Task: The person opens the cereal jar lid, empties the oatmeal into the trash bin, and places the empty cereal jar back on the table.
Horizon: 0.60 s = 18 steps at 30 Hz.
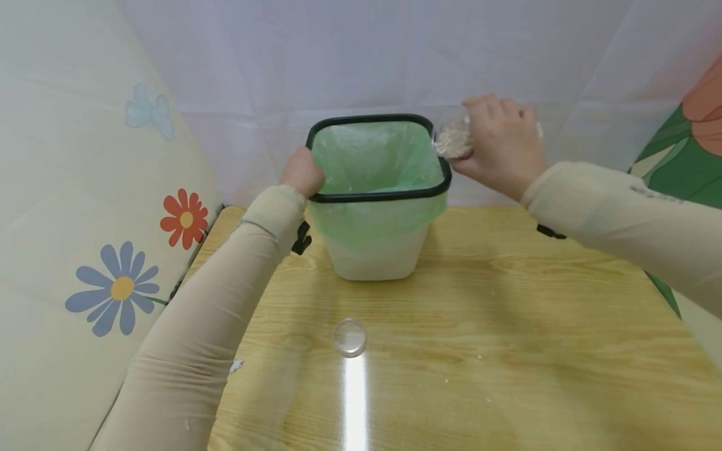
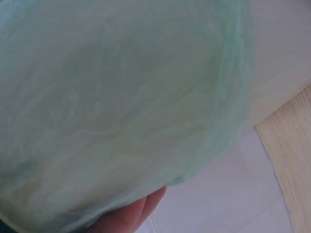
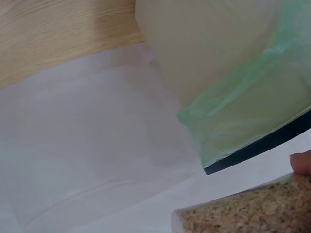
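At upper right of centre in the head view, a clear jar of tan granules lies tipped sideways, its long axis nearly level, one end at the right rim of the lined wastebasket. The right hand grips it; the left hand, farther off, clasps the left rim. Below, a clear round lid sits on the wooden table; a white sheet hangs behind.

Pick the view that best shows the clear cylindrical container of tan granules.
Right wrist: the container is close, its granules distinct, though the frame crops it. Head: the right hand covers much of it. Left wrist: not visible.
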Available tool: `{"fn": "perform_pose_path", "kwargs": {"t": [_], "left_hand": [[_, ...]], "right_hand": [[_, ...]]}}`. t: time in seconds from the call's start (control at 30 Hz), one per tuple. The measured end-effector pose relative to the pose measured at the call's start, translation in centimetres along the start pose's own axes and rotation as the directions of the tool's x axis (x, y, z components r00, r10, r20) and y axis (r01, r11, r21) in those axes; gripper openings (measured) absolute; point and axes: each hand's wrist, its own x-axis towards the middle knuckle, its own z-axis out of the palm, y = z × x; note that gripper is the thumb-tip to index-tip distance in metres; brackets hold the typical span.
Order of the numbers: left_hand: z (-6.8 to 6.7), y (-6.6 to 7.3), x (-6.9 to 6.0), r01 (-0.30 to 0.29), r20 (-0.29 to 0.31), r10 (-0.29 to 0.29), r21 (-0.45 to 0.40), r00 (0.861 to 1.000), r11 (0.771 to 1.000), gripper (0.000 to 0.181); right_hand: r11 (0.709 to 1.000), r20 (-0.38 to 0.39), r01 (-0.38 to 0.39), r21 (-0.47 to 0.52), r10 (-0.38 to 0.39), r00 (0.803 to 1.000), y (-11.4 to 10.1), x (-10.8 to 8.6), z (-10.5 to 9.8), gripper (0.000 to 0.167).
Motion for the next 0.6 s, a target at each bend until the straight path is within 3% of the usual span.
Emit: {"fn": "perform_pose_path", "kwargs": {"t": [0.3, 0.6], "left_hand": [[0.57, -0.31, -0.01, 0.004, -0.007, -0.004, 0.051, 1.0, 0.999, 0.052], [0.82, 0.29, -0.05, -0.02, -0.007, 0.02, 0.064, 1.0, 0.998, 0.052]], "right_hand": [[0.996, -0.026, 0.079, -0.038, -0.08, 0.996, -0.28, -0.14, 0.66, 0.071], [0.994, -0.051, 0.085, -0.061, -0.088, 0.995, -0.16, -0.02, 0.44, 0.073]]}}
